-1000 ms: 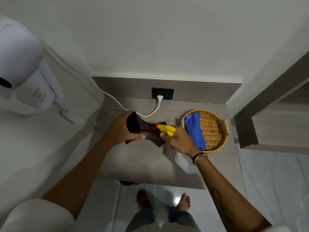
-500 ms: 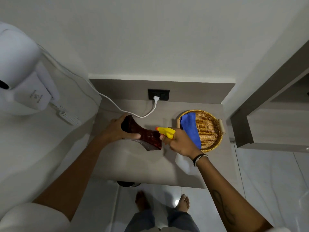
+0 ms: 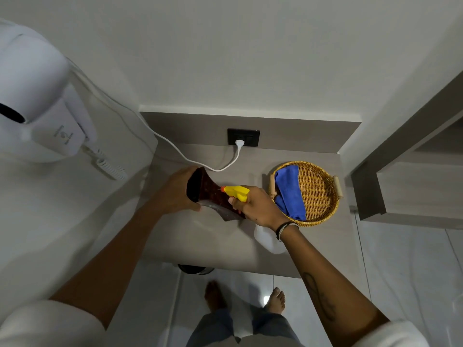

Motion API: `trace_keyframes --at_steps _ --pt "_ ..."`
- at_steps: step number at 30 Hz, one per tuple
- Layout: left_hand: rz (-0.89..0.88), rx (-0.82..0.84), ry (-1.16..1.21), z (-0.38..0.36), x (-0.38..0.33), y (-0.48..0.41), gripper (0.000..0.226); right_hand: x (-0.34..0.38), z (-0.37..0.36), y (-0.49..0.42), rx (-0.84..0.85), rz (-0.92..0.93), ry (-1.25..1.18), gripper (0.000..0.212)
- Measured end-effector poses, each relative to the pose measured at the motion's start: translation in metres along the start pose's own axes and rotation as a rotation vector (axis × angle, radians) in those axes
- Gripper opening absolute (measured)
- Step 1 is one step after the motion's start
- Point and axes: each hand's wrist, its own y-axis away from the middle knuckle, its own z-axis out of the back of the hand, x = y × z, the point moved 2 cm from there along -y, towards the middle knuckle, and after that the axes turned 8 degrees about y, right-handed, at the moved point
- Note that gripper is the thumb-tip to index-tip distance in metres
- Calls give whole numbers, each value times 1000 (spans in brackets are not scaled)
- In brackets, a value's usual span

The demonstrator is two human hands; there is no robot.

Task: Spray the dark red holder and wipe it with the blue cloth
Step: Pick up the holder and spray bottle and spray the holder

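The dark red holder (image 3: 210,194) is a flared, hourglass-shaped piece, tilted above the grey counter (image 3: 215,239). My left hand (image 3: 172,194) grips its left open end. My right hand (image 3: 258,209) holds a spray bottle with a yellow trigger head (image 3: 236,191); its orange nozzle touches or nearly touches the holder's middle. The bottle's white body (image 3: 268,241) hangs below my wrist. The blue cloth (image 3: 290,191) lies folded in the left half of a round wicker basket (image 3: 323,191) at the right of the counter.
A white wall-mounted hair dryer (image 3: 37,106) hangs at the left, its cord (image 3: 200,164) running across the counter's back to a black socket (image 3: 243,137). A grey shelf unit (image 3: 411,186) stands at the right. My bare feet and a dark bin (image 3: 194,269) are below the counter edge.
My left hand has turned the holder, so its open end now faces up and left. The spray nozzle stays against the holder. The view has shifted slightly.
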Motion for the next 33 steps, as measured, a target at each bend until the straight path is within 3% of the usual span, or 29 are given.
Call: trace_keyframes --at_steps 6,13,16,20,24,28,33 --pt "-63 109 -133 -1 -3 4 138 -12 5 8 8 -37 21 40" --pt "-144 52 -282 6 -13 4 126 -29 8 19 -79 -79 0 42" --pt "-40 20 -181 7 -15 0 120 -32 13 23 -89 -109 -23 43" --pt "135 -38 -47 3 -8 -11 90 -30 18 26 -84 -73 -10 42" --pt "203 -68 163 -8 -1 -14 71 -25 22 25 -55 -35 -5 42" --pt "235 35 337 -6 4 -10 89 -17 19 19 -30 17 20 42" --pt "131 75 174 0 8 -7 113 -8 11 7 -12 22 14 40"
